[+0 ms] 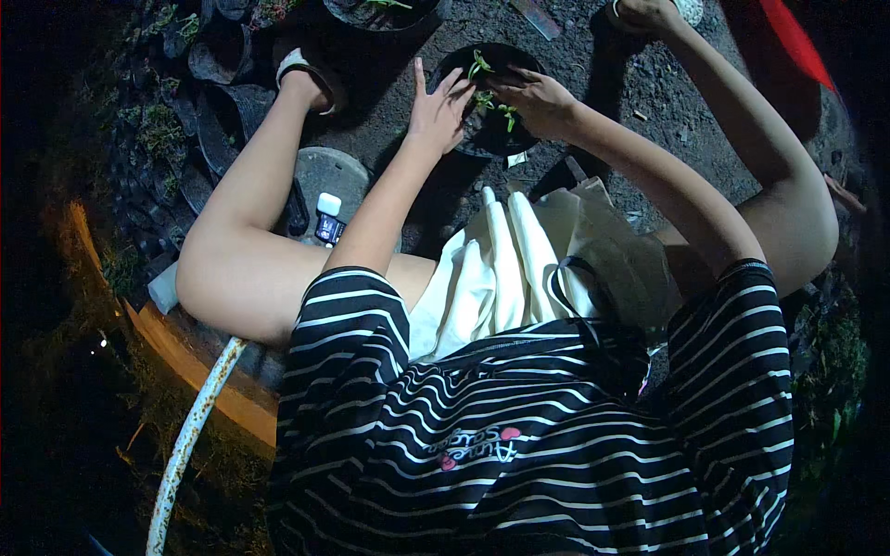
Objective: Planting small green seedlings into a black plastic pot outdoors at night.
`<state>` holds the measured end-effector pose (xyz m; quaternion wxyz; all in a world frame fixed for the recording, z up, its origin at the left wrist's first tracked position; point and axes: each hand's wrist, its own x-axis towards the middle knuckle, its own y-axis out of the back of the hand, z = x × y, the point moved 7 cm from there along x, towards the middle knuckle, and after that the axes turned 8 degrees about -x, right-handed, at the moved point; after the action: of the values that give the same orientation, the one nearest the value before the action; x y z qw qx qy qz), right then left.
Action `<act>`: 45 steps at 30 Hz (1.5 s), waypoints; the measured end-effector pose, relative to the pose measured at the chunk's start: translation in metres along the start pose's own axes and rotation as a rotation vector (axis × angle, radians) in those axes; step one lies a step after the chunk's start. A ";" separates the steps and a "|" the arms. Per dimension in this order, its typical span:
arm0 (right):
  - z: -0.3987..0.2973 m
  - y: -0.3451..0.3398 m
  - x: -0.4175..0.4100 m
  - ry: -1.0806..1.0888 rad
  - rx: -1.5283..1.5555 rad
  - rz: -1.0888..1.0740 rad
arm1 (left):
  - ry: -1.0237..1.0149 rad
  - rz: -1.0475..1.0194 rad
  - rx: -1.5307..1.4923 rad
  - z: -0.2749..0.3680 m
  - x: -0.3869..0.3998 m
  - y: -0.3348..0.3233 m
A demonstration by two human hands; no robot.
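Observation:
Before me on dark ground stands a round black plant pot [497, 147] of dark soil. Small green seedlings [484, 101] rise from it between my two hands. My left hand [439, 111] reaches over the pot's left side, its fingers spread, the fingertips close to the leaves. From the other side my right hand [539, 104] leans in over the soil with extended fingers. Their tips lie in shadow, so contact with the soil is hard to make out. I see nothing held in either hand.
Another black pot [381, 21] with a green shoot stands at the top. Empty-looking black pots [221, 55] lie piled at left. A grey round lid-like surface [330, 167] and a small dark box [329, 229] are beside my leg. A rusty white pole [195, 431] slants at lower left.

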<state>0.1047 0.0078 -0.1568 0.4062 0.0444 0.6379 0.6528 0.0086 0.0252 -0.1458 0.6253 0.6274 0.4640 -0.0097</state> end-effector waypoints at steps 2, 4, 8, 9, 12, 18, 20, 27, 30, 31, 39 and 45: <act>0.001 -0.002 -0.004 -0.001 0.038 0.011 | -0.009 0.013 0.002 0.000 0.002 -0.001; 0.001 0.003 -0.006 0.007 0.076 0.025 | -0.012 0.020 0.001 0.000 0.000 -0.002; 0.001 0.011 -0.012 -0.020 0.028 0.063 | -0.003 0.022 0.024 0.000 -0.002 0.000; 0.002 0.013 -0.014 -0.027 0.019 0.086 | -0.006 0.003 0.010 0.000 -0.001 0.001; 0.000 0.012 -0.010 0.022 0.008 0.033 | -0.012 -0.001 -0.007 0.000 -0.003 0.001; -0.005 0.001 -0.013 0.028 0.038 -0.038 | 0.006 0.149 -0.079 0.004 -0.005 -0.004; -0.005 -0.002 -0.013 0.020 0.049 -0.035 | 0.005 0.157 -0.094 0.005 -0.003 -0.004; -0.001 0.005 -0.015 -0.038 -0.039 -0.034 | 0.029 0.182 -0.213 0.004 -0.009 -0.007; -0.006 0.003 -0.014 -0.065 -0.141 -0.063 | 0.040 0.196 -0.236 0.005 -0.008 -0.008; -0.005 0.004 -0.014 -0.064 -0.140 -0.063 | 0.040 0.195 -0.236 0.005 -0.008 -0.010; 0.003 0.009 -0.011 -0.108 -0.098 -0.105 | 0.041 0.194 -0.251 0.003 -0.005 -0.015; -0.001 0.013 -0.013 -0.076 -0.170 -0.139 | 0.022 0.228 -0.220 0.006 -0.006 -0.014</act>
<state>0.1065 0.0014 -0.1399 0.4767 -0.0097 0.5660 0.6725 0.0004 0.0142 -0.1541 0.6820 0.6039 0.3950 0.1191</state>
